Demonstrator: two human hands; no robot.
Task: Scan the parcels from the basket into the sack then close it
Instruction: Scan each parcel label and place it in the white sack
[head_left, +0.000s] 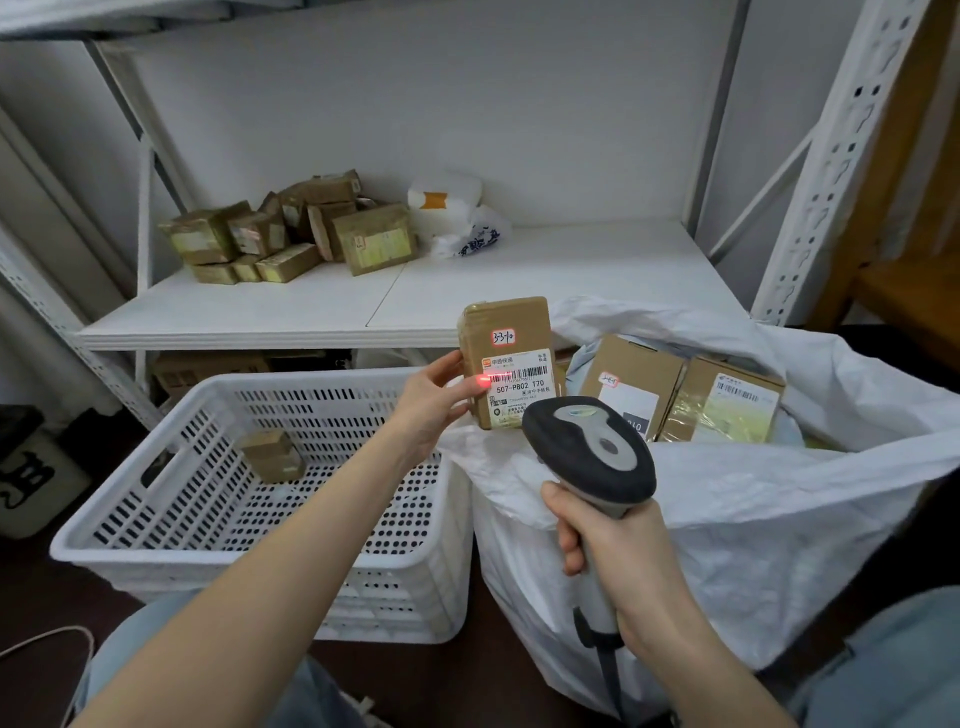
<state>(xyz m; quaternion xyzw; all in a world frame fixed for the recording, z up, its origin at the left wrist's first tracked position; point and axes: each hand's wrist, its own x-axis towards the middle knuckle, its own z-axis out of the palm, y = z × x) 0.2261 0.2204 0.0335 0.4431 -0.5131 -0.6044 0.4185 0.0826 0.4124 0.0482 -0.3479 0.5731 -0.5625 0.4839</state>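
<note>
Bare forearms (291, 545) run to the left hand (431, 402) and right hand (615, 556), and pale blue denim trousers (130, 660) cover the knees (893, 649) at seven and five o'clock.

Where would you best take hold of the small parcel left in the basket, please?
Probably from above, as the basket walls rise around it: pinch the small parcel across its shorter sides, which stand free with nothing against them.

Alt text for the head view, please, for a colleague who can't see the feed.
The left hand holds a brown parcel upright by the open white sack while the right hand aims a handheld scanner at it, red light on its label. One small parcel lies in the white basket; two boxes show inside the sack.
</note>
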